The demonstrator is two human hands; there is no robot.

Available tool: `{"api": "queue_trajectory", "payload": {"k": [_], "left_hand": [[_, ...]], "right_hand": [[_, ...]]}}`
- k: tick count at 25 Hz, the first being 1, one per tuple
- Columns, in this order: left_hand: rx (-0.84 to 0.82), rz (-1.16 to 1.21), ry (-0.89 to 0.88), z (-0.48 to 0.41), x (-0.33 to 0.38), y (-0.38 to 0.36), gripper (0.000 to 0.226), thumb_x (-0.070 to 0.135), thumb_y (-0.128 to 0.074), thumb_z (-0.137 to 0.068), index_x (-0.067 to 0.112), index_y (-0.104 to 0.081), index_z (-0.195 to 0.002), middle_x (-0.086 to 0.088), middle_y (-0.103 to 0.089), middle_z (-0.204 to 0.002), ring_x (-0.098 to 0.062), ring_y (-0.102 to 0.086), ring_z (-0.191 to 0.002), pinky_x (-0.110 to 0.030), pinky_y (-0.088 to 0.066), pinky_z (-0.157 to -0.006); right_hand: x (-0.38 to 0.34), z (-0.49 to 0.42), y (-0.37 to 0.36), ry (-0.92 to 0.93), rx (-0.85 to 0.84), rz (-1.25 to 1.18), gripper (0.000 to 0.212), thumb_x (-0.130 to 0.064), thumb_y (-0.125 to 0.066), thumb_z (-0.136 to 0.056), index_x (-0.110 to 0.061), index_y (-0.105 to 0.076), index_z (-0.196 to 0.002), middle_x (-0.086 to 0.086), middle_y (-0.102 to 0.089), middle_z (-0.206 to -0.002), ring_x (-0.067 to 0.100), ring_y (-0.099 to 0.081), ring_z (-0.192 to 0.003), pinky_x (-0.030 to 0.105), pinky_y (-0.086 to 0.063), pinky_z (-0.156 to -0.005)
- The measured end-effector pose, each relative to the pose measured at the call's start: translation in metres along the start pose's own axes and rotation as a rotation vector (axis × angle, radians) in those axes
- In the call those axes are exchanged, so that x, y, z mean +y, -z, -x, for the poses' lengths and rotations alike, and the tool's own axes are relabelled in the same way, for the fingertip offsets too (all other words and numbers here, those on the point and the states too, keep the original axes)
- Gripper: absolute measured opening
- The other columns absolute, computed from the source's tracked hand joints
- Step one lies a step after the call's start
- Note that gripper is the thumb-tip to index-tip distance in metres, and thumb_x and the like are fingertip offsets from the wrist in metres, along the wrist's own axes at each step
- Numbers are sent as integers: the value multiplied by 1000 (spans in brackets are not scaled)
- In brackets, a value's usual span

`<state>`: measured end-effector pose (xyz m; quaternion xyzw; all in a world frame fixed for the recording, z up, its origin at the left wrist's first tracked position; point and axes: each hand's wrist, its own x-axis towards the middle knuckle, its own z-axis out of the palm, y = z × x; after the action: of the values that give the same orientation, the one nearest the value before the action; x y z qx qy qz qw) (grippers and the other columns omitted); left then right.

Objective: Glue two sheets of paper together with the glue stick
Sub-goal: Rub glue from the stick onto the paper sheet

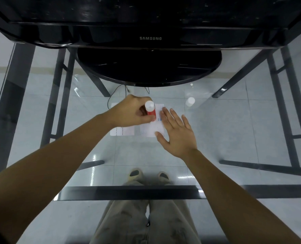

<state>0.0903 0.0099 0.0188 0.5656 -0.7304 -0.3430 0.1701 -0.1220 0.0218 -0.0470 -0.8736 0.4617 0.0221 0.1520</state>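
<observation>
Two white printed sheets of paper (147, 130) lie side by side on the glass table, partly under my hands. My left hand (134, 111) grips a red glue stick (150, 110) with a white end pointing up, held upright over the paper. My right hand (177, 131) lies flat and spread, fingers apart, pressing the right edge of the right sheet. A small white cap (190, 101) stands on the glass to the right of the sheets.
The glass table (216, 138) rests on a dark metal frame, its near edge (128, 192) just ahead of my legs. A black monitor (149, 37) on a round base (146, 67) stands at the back. Thin black cables (114, 95) trail behind the paper.
</observation>
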Motion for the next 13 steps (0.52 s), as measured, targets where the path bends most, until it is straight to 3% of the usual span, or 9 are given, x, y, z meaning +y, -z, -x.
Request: {"api": "queue_trajectory", "payload": {"k": [3, 8, 10, 13], "left_hand": [[0, -11, 25, -4, -1, 0, 27, 33, -70, -78, 14, -60, -94, -2, -69, -85, -11, -62, -72, -19, -50, -66], [189, 23, 148, -19, -6, 15, 23, 30, -71, -78, 17, -59, -93, -2, -68, -89, -13, -62, -79, -17, -47, -66], [144, 49, 123, -14, -1, 12, 23, 30, -71, -77, 17, -60, -93, -1, -69, -89, -11, -62, -78, -19, -50, -68], [15, 23, 54, -7, 7, 2, 24, 29, -70, -78, 14, -62, -94, -3, -69, -87, -12, -63, -75, -27, -54, -71]], "right_hand": [[0, 1, 0, 3, 6, 6, 70, -62, -11, -89, -25, 2, -147, -5, -3, -158, 15, 3, -144, 37, 5, -115], [0, 2, 0, 3, 21, -4, 71, -62, -12, -89, -24, 1, -147, -5, -4, -158, 14, 1, -145, 37, 3, -115], [-1, 3, 1, -8, 40, -57, 72, -62, -16, -89, -24, 0, -147, -5, -8, -158, 14, -3, -145, 36, 2, -115], [-1, 2, 1, -18, 67, -107, 67, -65, -21, -87, -26, -22, -142, -5, -16, -157, 15, -9, -144, 38, -3, -117]]}}
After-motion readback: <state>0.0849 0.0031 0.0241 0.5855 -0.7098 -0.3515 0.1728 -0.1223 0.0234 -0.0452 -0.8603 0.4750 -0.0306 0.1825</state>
